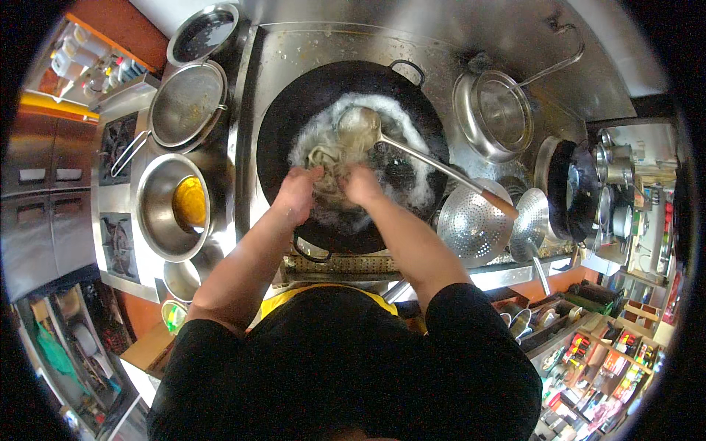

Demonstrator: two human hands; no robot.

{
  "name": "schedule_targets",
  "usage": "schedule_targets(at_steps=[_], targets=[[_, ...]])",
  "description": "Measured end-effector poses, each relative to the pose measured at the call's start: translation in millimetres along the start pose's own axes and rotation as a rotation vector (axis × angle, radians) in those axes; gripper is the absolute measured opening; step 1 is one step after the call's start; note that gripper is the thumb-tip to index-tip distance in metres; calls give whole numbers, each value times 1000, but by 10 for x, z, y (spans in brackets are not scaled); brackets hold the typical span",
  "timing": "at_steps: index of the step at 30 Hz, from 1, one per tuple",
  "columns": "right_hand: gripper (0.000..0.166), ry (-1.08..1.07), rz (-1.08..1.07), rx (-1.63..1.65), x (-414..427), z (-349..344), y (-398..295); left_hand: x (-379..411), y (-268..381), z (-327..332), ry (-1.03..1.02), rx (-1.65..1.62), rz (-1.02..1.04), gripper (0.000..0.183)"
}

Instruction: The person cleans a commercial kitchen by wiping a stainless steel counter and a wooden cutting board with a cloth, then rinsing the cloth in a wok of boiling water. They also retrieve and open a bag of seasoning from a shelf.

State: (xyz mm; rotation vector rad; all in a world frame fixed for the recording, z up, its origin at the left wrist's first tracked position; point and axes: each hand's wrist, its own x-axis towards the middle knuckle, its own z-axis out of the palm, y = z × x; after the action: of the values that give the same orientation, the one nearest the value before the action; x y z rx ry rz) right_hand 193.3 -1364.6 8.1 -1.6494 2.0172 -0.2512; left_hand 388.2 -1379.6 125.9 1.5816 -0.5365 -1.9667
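Note:
Before me a large black wok (281,132) holds water (392,165) ringed with white foam. Both my hands are over its near half, on a wet, greyish, crumpled cloth-like thing (325,157) whose exact kind is blurred. My left hand (300,187) grips its left side. On the other side, my right hand (361,184) has its fingers at the water, partly hidden by blur and splashing. A long-handled ladle (436,160) rests with its bowl in the water just beyond my hands. Its wooden handle end reaches over the wok's right rim.
Right of the wok lie a perforated strainer (475,223), a smaller skimmer (529,220) and a metal basin (469,118) under a curved tap pipe (557,63). To the left stand a mesh sieve (185,105), a steel bowl (151,206) with yellow liquid and a pot (176,36) of dark liquid.

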Motion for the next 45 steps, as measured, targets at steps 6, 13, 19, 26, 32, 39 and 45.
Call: schedule_targets(at_steps=[6, 13, 19, 26, 32, 39, 45], targets=[[42, 115, 160, 129, -133, 51, -459, 909, -494, 110, -258, -431, -203, 46], [34, 72, 6, 536, -582, -443, -978, 784, -502, 287, -217, -359, -229, 31], [38, 46, 100, 116, -13, -178, -186, 106, -101, 314, 53, -260, -132, 36], [36, 184, 308, 372, 85, 177, 432, 122, -220, -32, -63, -55, 14, 60], [58, -84, 328, 477, -176, -199, -507, 1019, -485, 279, -94, -259, -244, 62], [44, 148, 1, 340, -608, -326, -744, 645, -481, 284, -667, -399, 0, 40], [34, 54, 298, 283, -358, -393, -386, 52, -151, 68, -34, -272, -119, 34]])
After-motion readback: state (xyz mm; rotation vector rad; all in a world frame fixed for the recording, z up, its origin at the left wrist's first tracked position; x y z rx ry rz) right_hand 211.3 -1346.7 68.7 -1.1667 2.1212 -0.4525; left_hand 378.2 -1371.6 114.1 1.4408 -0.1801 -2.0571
